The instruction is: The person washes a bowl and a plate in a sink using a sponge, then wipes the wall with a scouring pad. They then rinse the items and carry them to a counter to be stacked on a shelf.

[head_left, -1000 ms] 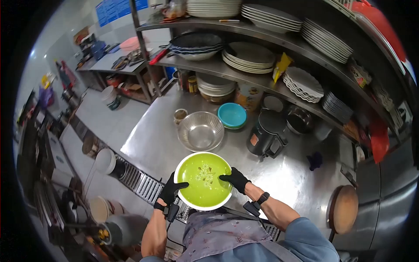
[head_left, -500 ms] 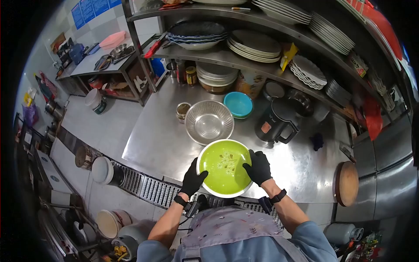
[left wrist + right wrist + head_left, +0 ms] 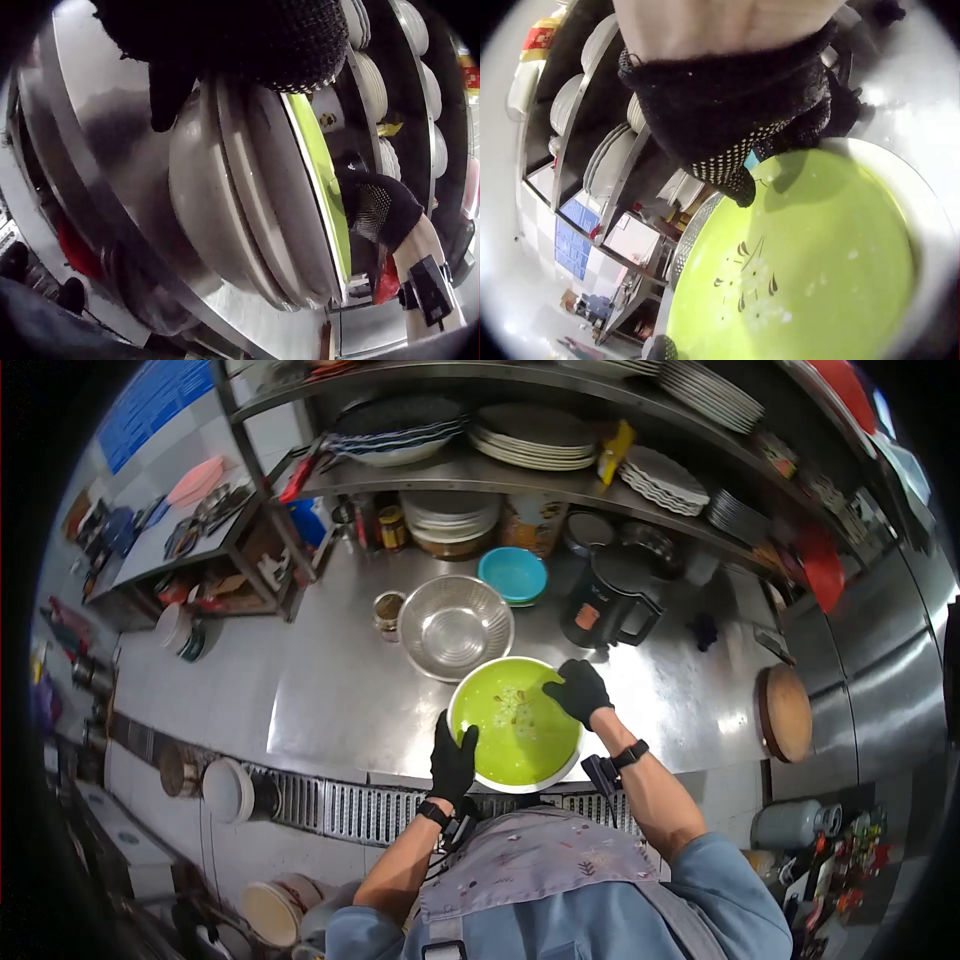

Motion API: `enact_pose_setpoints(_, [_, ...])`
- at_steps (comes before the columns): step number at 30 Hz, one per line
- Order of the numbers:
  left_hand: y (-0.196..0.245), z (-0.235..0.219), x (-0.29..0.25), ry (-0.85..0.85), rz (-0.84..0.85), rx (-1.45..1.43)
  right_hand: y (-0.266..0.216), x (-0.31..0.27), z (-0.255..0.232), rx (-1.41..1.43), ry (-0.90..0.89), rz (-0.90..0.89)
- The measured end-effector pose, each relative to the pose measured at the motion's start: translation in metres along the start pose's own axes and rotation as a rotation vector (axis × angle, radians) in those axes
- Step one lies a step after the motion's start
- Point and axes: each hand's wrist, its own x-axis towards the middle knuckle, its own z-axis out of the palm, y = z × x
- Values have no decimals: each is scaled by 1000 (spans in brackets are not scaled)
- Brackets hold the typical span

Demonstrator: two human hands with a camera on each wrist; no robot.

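A stack of several bowls (image 3: pixel 202 180) is between my two gloved hands. Its top bowl (image 3: pixel 520 735) is lime green inside, with a white rim and a flower print. My left hand (image 3: pixel 453 760) holds the near-left side, thumb at the rim; in the left wrist view a finger reaches down past the stack's pale outer wall. At the far right, my right hand (image 3: pixel 580 695) grips the rim, its thumb over the green inside and the other fingers out of sight behind the edge. The stack overlaps the counter's front edge in the head view.
On the steel counter (image 3: pixel 330 700) stand a metal basin (image 3: pixel 455 628) just beyond the stack, a small jar (image 3: pixel 388 615), turquoise bowls (image 3: pixel 513 575) and a dark jug (image 3: pixel 610 595). A round wooden board (image 3: pixel 787 712) is at the right. Shelves of plates (image 3: pixel 530 438) overhang the back.
The bowl stack has moved forward over the counter and rightward relative to the metal basin. My right hand has shifted up toward the far right rim. The head view has turned.
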Motion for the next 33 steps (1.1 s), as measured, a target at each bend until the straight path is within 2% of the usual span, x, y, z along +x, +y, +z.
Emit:
enact_pose_setpoints(1, [3, 1, 1, 31, 42, 0, -3, 4, -6, 24, -47, 20])
enact_pose_setpoints(2, [5, 0, -1, 9, 0, -64, -3, 6, -12, 60, -146, 65])
enact_pose_setpoints(4, [4, 2, 0, -8, -7, -72, -9, 1, -16, 37, -66, 62])
enact_pose_setpoints(5, [1, 5, 0, 35, 35, -6, -11, 3, -19, 81, -152, 76])
enact_pose_setpoints(7, [0, 6, 2, -11, 2, -62, -19, 3, -30, 132, -268, 107])
enact_pose_setpoints(8, [1, 4, 2, -29, 1, -66, -17, 0, -29, 229, -227, 63])
enact_pose_setpoints(11, [-9, 1, 5, -67, 43, -84, 0, -5, -32, 373, -282, -68])
enact_pose_setpoints(12, [-11, 0, 7, -76, 47, -58, 1, -11, -40, 496, -326, -9])
enact_pose_setpoints(14, [-11, -5, 6, -55, 76, -71, -2, -23, -58, 624, -315, 133])
enact_pose_setpoints(16, [3, -18, 2, 7, 120, -99, 14, -25, -60, 685, -266, 139])
enact_pose_setpoints(19, [26, -37, 11, 44, 328, -50, 24, -29, -76, 1142, -56, 167])
enact_pose_setpoints(20, [41, -40, 15, 39, 348, -56, 23, -29, -83, 1138, -35, 160])
enact_pose_setpoints(22, [75, -41, 18, -282, 129, -716, 22, -31, -88, 1198, -7, 132])
enact_pose_setpoints(23, [94, -42, 21, -318, -80, -833, 19, -29, -87, 1170, -22, 122])
enact_pose_setpoints(26, [113, -29, 29, -395, -69, -912, 11, -29, -78, 1061, -72, 78])
enact_pose_setpoints(28, [114, -26, 34, -439, -115, -993, 3, -33, -84, 1104, -70, 118])
enact_pose_setpoints(30, [112, -25, 37, -427, -158, -975, -2, -36, -95, 901, -62, 134])
enact_pose_setpoints(32, [117, -24, 36, -440, -178, -981, -2, -40, -83, 593, 194, 33])
enact_pose_setpoints(33, [114, -22, 37, -438, -176, -1002, -5, -44, -88, 600, 193, 31])
